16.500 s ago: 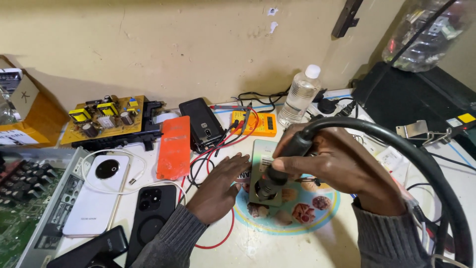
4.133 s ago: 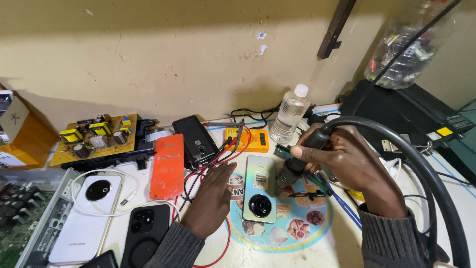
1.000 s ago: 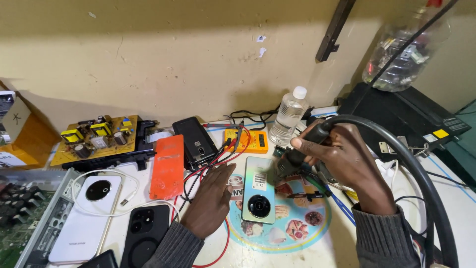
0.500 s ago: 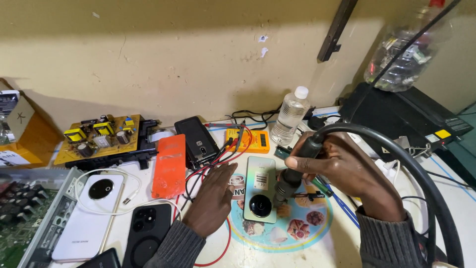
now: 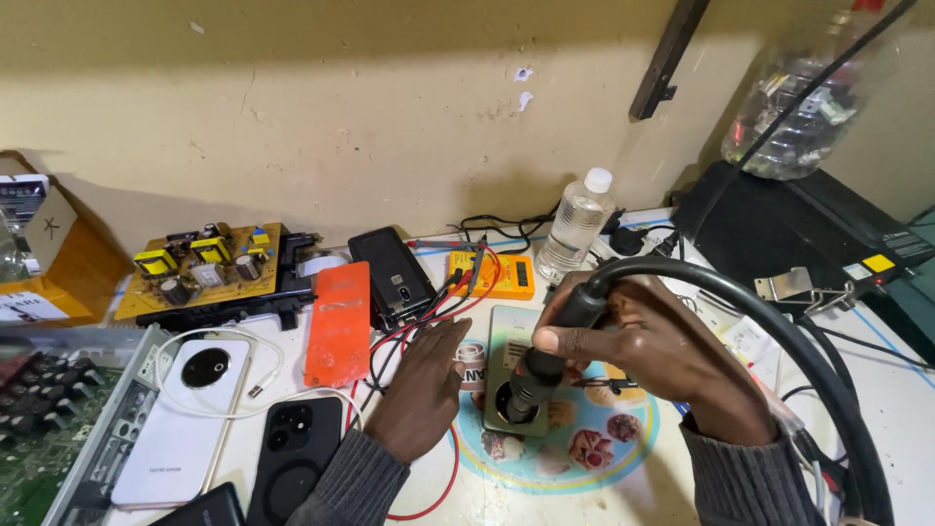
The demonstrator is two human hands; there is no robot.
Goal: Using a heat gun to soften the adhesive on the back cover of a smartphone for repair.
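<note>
So the right hand [image 5: 651, 362] is gripping the black handle of a hot-air wand [image 5: 542, 364], fingers wrapped around it and the thumb pressing on the near side. The nozzle is pointing down at the lower end of a greenish phone [image 5: 508, 343] lying back-up right under that hand, roughly over the round camera ring; can't tell if the tip is actually touching or just hovering. A thick black hose [image 5: 808, 360] is looping out of the top of the wand, arcing over the right wrist and running down past the forearm.

The left hand [image 5: 421, 392] is lying flat, palm down, fingers loosely spread, holding nothing. Its fingertips are sitting right at the left edge of the phone, seemingly steadying it. The phone is resting on a round printed mat [image 5: 594, 450] that's sticking out below the right hand.

Red wires [image 5: 440, 304] are snaking under and around the left hand. Just past its fingertips there's a black phone [image 5: 393, 277] and a yellow multimeter [image 5: 492, 275], and a clear plastic bottle [image 5: 576, 226] is standing beyond the right hand. Off to the left of the left hand: an orange phone cover [image 5: 339, 323], a white phone [image 5: 184, 421] with a white cable on it, a dark phone [image 5: 294, 458] close to the left sleeve, and a yellowish circuit board [image 5: 200, 277] further back.
</note>
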